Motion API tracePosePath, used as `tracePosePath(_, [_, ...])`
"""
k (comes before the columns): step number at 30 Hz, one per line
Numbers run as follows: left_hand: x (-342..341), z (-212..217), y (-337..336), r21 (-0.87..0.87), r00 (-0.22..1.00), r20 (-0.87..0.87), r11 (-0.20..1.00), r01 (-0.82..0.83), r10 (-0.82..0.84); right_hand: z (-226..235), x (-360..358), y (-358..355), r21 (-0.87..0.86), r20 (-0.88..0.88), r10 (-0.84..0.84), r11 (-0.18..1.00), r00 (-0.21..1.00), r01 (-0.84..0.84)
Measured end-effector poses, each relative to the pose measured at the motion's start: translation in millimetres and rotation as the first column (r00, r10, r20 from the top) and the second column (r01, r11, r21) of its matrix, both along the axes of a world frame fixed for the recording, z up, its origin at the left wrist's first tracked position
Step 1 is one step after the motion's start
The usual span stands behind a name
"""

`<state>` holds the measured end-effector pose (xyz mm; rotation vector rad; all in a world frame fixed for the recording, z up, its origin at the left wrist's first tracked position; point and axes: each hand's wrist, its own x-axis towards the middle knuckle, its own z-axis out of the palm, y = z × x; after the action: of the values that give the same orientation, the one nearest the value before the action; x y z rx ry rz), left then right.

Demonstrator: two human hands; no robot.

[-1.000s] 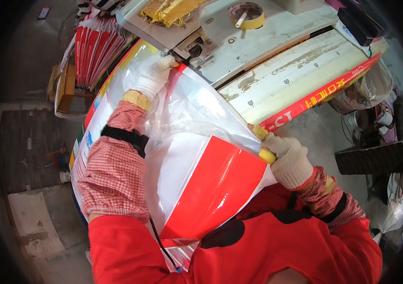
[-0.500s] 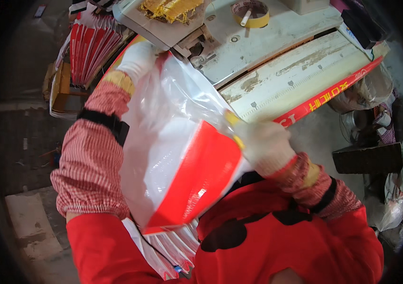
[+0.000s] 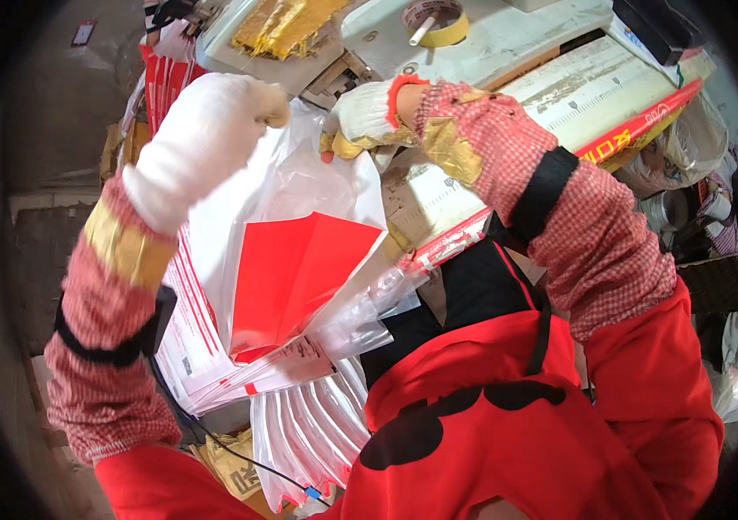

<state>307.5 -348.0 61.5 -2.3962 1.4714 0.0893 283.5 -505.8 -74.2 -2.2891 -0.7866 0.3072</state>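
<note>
Nearest is the top (image 3: 490, 425), smooth red cloth with rounded black patches. Beyond its hem on the left fans a stack of pleated film (image 3: 313, 416), glossy and see-through with thin red edges, and a thin black cable (image 3: 235, 451) curves past it. The sleeves (image 3: 599, 251) are puckered red-and-white check, cinched by black straps (image 3: 542, 186) and banded with crinkled yellow tape (image 3: 451, 152).

In front of the body, the bag (image 3: 313, 186) slants up toward the machine: clear, wrinkled film above, a flat red panel (image 3: 287, 282) with a soft crease below. Flat white sheets (image 3: 187, 347) lie to its left.

The hands are apart, either side of the bag's upper end. The left hand (image 3: 204, 143), in smooth white knit, curls its fingers in just beside the film; whether it grips, I cannot tell. The right hand (image 3: 369, 117), in ribbed cream knit with a frayed red cuff, has taped fingertips at the bag's upper edge; a pinch cannot be made out.

Farther off are the scuffed, painted board (image 3: 560, 95), the pale metal machine (image 3: 482, 43), a tape roll (image 3: 451, 33) and a fraying, woven yellow cloth (image 3: 287, 26).
</note>
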Motion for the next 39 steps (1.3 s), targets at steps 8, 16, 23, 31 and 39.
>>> tracePosePath(8, [-63, -18, -74, -0.062, 0.533, -0.778, 0.804, -0.592, 0.333, 0, -53, -23, -0.088, 0.242, -0.115, 0.986, 0.963, 0.140])
tracePosePath(16, [-35, -4, -46, 0.451, 0.446, -0.547, 0.699, -0.555, 0.708, -36, 21, 12, -0.295, 0.445, 0.217, 0.951, 0.869, -0.087])
tracePosePath(23, [-68, 6, -61, 0.696, 0.497, -0.628, 0.718, 0.014, 0.599, -35, 11, 16, -0.026, 0.105, -0.077, 0.996, 0.991, 0.080])
tracePosePath(31, [-113, 70, -106, 0.935, 0.866, -0.107, 0.346, -0.080, 0.489, -34, 9, 14, -0.342, 0.519, 0.210, 0.939, 0.828, -0.024])
tracePosePath(39, [-150, 48, -52, 0.894, 0.799, -0.404, 0.378, 0.242, 0.445, -7, -11, 26, -0.300, 0.211, -0.192, 0.921, 0.959, 0.250])
